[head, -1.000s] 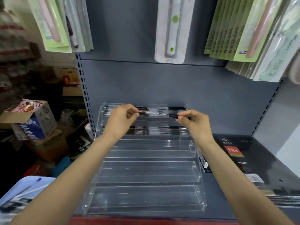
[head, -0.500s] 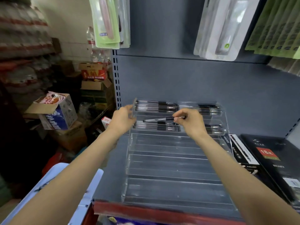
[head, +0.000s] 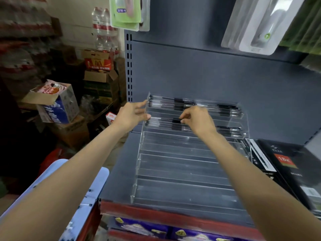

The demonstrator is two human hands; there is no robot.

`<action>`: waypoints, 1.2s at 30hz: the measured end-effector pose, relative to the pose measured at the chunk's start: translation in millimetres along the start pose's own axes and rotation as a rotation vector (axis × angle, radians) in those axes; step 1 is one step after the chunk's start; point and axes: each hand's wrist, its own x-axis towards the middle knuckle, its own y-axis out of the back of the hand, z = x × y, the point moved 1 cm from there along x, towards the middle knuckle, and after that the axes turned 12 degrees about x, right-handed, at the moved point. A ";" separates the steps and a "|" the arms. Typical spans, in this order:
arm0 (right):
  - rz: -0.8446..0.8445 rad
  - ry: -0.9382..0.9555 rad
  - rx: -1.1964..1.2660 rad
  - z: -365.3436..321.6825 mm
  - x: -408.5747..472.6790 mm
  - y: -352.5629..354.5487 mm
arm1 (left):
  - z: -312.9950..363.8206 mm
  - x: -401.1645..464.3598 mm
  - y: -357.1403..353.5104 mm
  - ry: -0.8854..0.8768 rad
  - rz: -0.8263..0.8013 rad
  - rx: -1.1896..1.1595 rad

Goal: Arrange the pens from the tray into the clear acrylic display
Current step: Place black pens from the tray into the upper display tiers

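Pen [head: 175, 121]: long axis crosswise, lying in the display's [head: 187, 162] second tier from the back, directly under my right hand [head: 199, 120], whose fingertips pinch its dark grip. My left hand [head: 131, 115], fingers relaxed and empty, touches the display's left wall, just left of the pen's tip. More pens fill the back tier, beyond both hands. Tray [head: 73, 197] lies under my left forearm.

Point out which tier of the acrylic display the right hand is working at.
The second tier from the top: the right hand pinches a pen there. The top tier is untouched, and the lower tiers hold no pens.
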 end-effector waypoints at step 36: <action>-0.319 0.151 0.511 -195.3 -102.5 -195.6 | -211.9 -154.3 110.6 0.206 0.220 0.302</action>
